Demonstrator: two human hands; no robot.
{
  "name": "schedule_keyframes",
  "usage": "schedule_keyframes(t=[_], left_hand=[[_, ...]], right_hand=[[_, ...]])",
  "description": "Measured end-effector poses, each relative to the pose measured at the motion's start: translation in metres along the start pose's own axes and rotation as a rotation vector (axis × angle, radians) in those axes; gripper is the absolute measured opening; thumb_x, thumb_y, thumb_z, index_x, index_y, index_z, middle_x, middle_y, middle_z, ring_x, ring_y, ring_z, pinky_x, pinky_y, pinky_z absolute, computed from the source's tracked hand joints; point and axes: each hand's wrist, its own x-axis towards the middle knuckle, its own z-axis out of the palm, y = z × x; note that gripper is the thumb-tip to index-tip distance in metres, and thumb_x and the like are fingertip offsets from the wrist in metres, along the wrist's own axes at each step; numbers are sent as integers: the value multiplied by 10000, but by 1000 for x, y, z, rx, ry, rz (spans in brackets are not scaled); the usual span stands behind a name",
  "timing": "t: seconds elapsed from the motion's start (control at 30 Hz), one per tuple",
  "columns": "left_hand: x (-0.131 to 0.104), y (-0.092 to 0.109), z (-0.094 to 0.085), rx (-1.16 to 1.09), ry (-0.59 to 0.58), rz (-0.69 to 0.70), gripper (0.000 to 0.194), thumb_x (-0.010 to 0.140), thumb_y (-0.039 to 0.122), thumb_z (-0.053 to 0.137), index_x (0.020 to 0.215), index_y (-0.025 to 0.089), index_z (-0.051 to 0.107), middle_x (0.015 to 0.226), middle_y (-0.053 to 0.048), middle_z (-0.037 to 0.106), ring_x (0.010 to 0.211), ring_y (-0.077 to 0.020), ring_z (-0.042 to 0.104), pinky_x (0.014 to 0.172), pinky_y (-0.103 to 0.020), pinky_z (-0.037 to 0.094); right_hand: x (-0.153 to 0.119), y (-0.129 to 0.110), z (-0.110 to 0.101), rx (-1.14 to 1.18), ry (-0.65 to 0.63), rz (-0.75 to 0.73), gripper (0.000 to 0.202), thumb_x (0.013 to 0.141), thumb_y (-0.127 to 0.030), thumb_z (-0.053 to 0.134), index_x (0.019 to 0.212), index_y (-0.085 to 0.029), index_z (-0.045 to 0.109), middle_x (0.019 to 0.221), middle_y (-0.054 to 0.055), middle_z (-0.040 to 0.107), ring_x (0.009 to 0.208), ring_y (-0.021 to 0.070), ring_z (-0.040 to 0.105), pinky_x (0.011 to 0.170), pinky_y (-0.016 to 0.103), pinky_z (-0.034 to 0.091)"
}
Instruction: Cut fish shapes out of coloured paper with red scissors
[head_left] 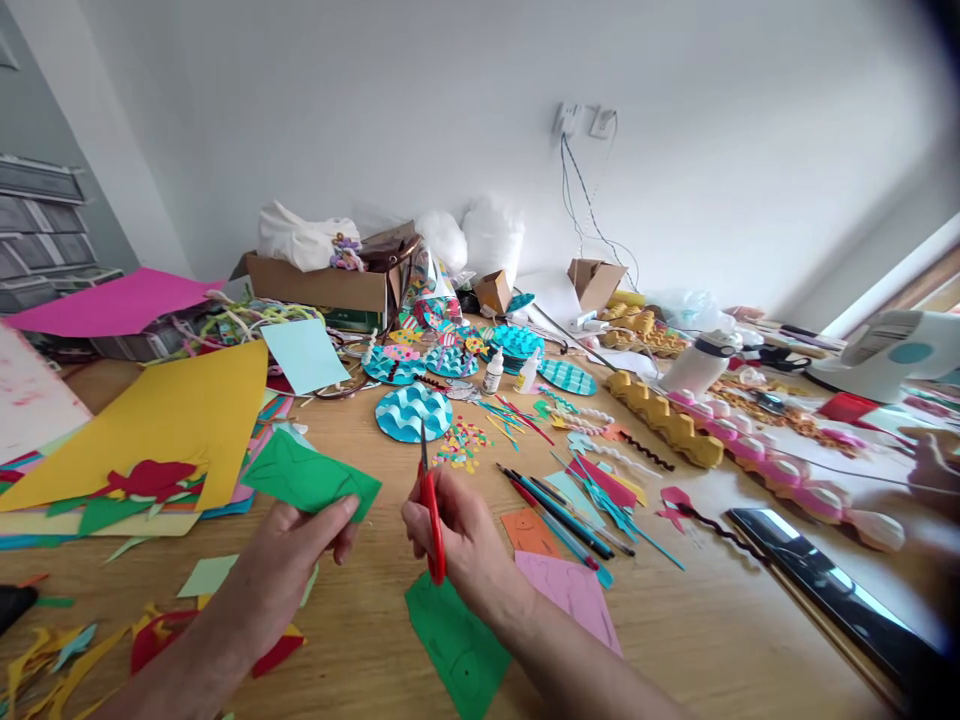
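Observation:
My left hand [300, 550] pinches the right end of a piece of green paper [300, 473] with a drawn outline on it. In my right hand [469, 535] is a pair of scissors [431, 510] with red handles, its blades pointing up and away, apart from the paper. Below my right wrist lies another green sheet [457, 650] with pencil lines, partly covered by the wrist. A pink sheet [568, 597] and an orange piece [529, 533], both with drawn lines, rest to its right.
Pencils and pens [559, 515] lie right of my hands. Blue wavy discs [412, 412], glue bottles [493, 371] and confetti [463, 443] sit ahead. Yellow card [150, 420] and paper scraps [67, 660] spread leftward. A phone [832, 580] and another person's hand [934, 470] are at right.

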Motion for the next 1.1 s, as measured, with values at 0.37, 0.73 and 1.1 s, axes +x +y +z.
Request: schedule_keyframes(t=[0.37, 0.73, 1.1], left_hand=[[-34, 43, 5, -371, 197, -16, 221, 527, 318, 840, 502, 175, 673, 597, 6, 707, 538, -124, 586, 478, -197, 510], [-55, 33, -1, -395, 179, -61, 179, 509, 285, 853, 575, 183, 723, 552, 13, 724, 524, -140, 616, 492, -217, 521], [-62, 30, 3, -380, 228, -123, 111, 462, 221, 796, 490, 190, 693, 470, 41, 687, 471, -145, 613, 477, -234, 516]], right_hand=[[-39, -20, 17, -235, -267, -38, 364, 903, -458, 448, 643, -207, 403, 564, -50, 366, 526, 103, 345, 484, 234, 249], [-63, -13, 39, -243, -181, -14, 333, 885, -410, 446, 628, -210, 374, 538, -58, 336, 515, 99, 301, 467, 236, 207], [-69, -10, 47, -155, -160, 25, 374, 880, -439, 505, 609, -208, 388, 517, -63, 326, 495, 92, 280, 439, 225, 197]])
